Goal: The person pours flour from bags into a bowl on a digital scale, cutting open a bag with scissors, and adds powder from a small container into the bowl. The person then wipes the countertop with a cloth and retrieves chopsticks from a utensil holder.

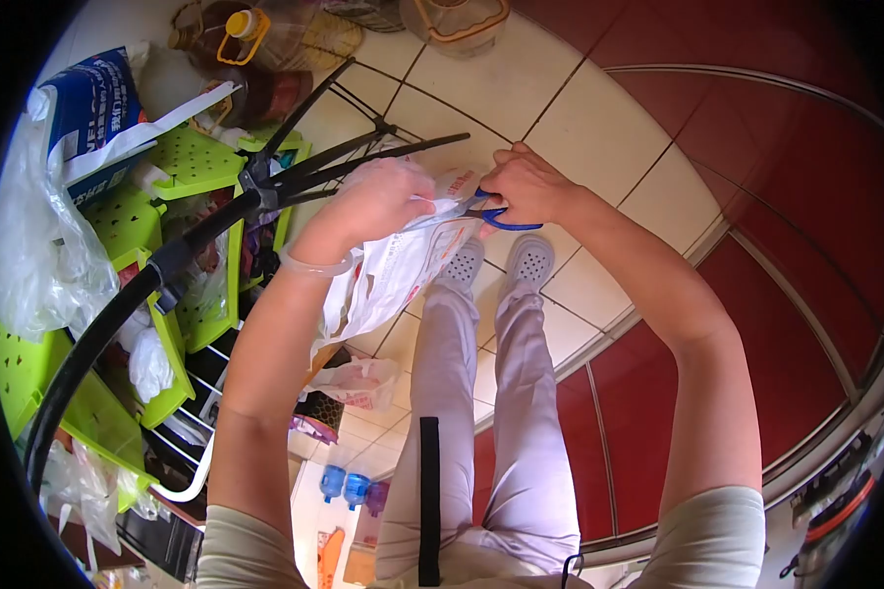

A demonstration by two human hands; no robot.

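Observation:
My left hand (388,199) is closed on the upper edge of a white plastic bag (395,280) with red and dark print, which hangs down in front of my legs. A bracelet circles that wrist. In my right hand (528,187) is a pair of scissors (509,225) with blue handles, my fingers wrapped round the loops. Their blades point left at the bag's edge, close to my left hand. How far the blades are apart, I cannot tell, as bag and fingers partly cover them.
A black tripod-like stand (201,224) reaches across on the left, near my left arm. Behind it, green baskets (198,157) on a rack hold plastic bags. A yellow-capped bottle (248,29) stands at the back. Dark red cabinets (756,334) line the right above the tiled floor (580,255).

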